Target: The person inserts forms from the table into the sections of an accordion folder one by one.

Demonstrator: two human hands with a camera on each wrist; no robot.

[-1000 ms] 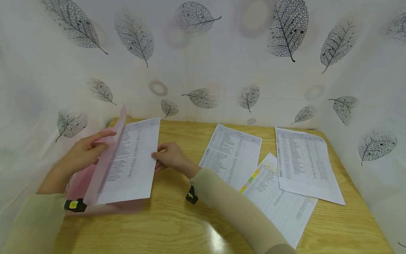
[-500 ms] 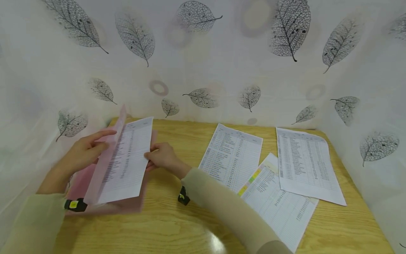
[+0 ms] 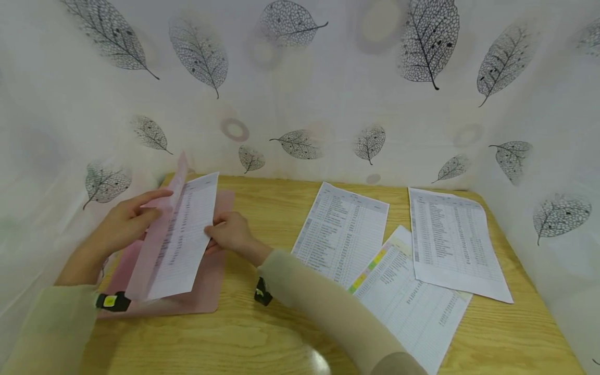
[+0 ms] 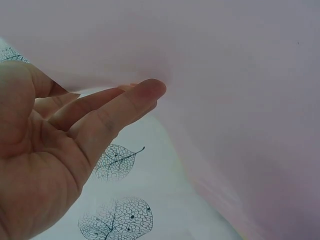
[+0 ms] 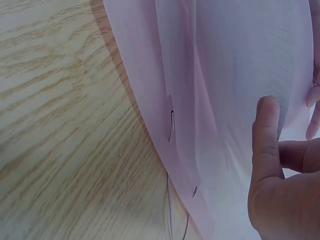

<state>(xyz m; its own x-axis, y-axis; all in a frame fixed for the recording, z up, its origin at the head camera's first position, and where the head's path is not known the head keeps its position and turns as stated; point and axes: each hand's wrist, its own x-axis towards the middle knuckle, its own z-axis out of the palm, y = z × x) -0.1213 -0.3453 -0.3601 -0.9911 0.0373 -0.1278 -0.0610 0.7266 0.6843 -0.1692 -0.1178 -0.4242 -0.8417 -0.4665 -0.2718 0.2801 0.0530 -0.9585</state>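
Observation:
My left hand (image 3: 128,221) is at the left side of the table, pinching the raised cover of a pink folder (image 3: 206,289). In the left wrist view, the fingers of that hand (image 4: 95,120) meet the edge of the thin pink cover (image 4: 240,75). My right hand (image 3: 232,233) pinches the right edge of a white printed sheet (image 3: 187,234), tilted up, whose left part lies behind the translucent cover. From the right wrist, the thumb and fingers of this hand (image 5: 280,165) are seen at the sheet's edge, above the folder (image 5: 145,90).
Right of the folder, a printed sheet (image 3: 339,229) lies on the wooden table (image 3: 262,333). A sheet with a coloured strip (image 3: 417,312) lies partly under another printed sheet (image 3: 454,239). A leaf-patterned white curtain (image 3: 290,78) surrounds the table. A thin cord (image 5: 170,210) hangs by the folder's slots.
My right hand has moved left with the printed sheet, which now reaches further behind the pink cover. More of the folder's lower right part shows. My left hand has stayed in place.

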